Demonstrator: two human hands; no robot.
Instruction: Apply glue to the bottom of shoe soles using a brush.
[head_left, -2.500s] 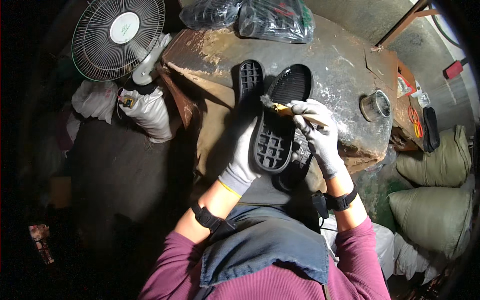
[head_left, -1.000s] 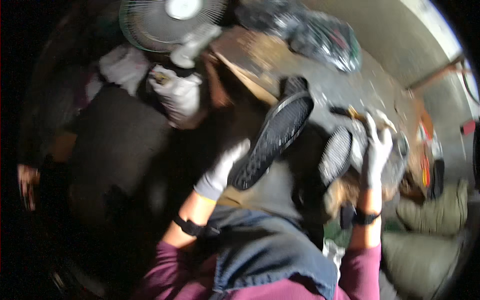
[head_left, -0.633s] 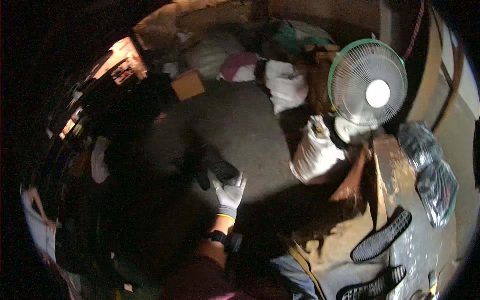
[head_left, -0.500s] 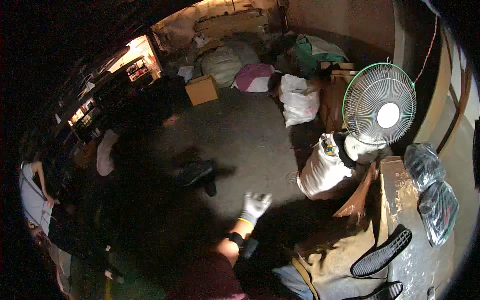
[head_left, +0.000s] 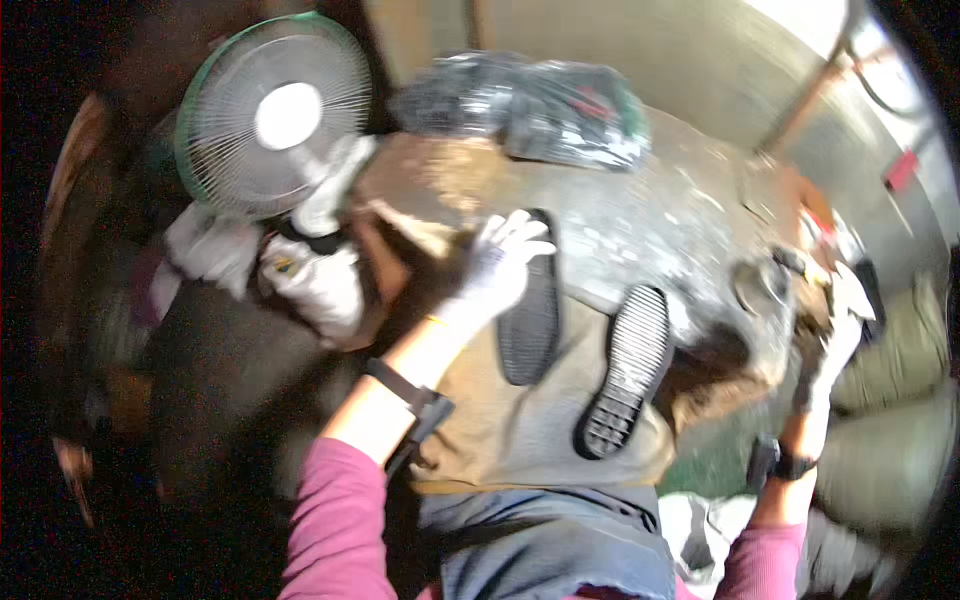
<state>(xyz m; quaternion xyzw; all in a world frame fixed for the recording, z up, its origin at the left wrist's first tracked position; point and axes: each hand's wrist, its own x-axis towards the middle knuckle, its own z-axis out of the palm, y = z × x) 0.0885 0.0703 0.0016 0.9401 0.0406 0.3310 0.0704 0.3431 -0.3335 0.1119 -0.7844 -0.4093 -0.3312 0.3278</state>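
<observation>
My left hand [head_left: 502,268], in a pale glove with a yellow cuff edge, lies across the upper end of a black shoe sole [head_left: 532,335], fingers apart. To its right, a second shoe sole [head_left: 628,370] lies with its ridged tread up. Both rest on a tan and grey cover [head_left: 470,425] over my lap and the bench edge. At the far right, my gloved right hand [head_left: 838,340] reaches among tools and small items beside a dark-headed tool [head_left: 790,262]. Motion smears its fingers, so I cannot make out whether it grips anything.
The worn metal-topped bench [head_left: 690,215] carries dark items in clear plastic bags [head_left: 575,110] at the back and a round jar or tin [head_left: 757,285] at right. A green-rimmed fan [head_left: 275,115] stands at left above white sacks [head_left: 315,285]. Olive sacks [head_left: 890,370] sit at right.
My view has swung right, from the floor to the bench. My left hand has gone from the air onto a shoe sole. My right hand has come into view at the far right.
</observation>
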